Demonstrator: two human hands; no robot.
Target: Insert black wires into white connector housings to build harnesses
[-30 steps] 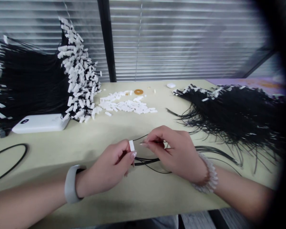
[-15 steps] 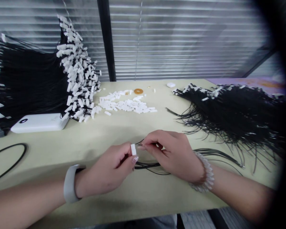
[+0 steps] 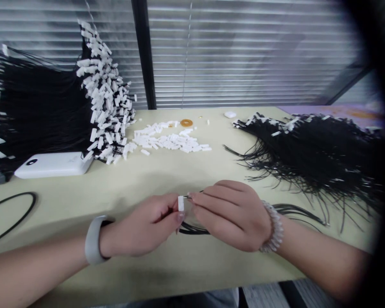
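Between thumb and fingers, my left hand (image 3: 150,224) pinches a small white connector housing (image 3: 181,203). My right hand (image 3: 232,214) faces it from the right, fingertips closed on the end of a thin black wire (image 3: 188,197). The wire's tip is at the housing's right side; whether it sits inside a slot is too small to tell. Below and behind my right hand runs a bundle of black wires (image 3: 303,210) lying on the table, partly hidden by the hand.
Loose white housings (image 3: 171,141) lie mid-table, near a brown ring (image 3: 186,122). At left stands a big stack of black wires (image 3: 45,107) with white ends, behind a white power bank (image 3: 53,165). A pile of black wires (image 3: 321,154) spreads at right. A black cable loop (image 3: 32,207) lies front left.
My right hand has turned so its back shows more, its fingers now straighter and lying together. The wire tip has come up to the housing. My left hand has barely moved.
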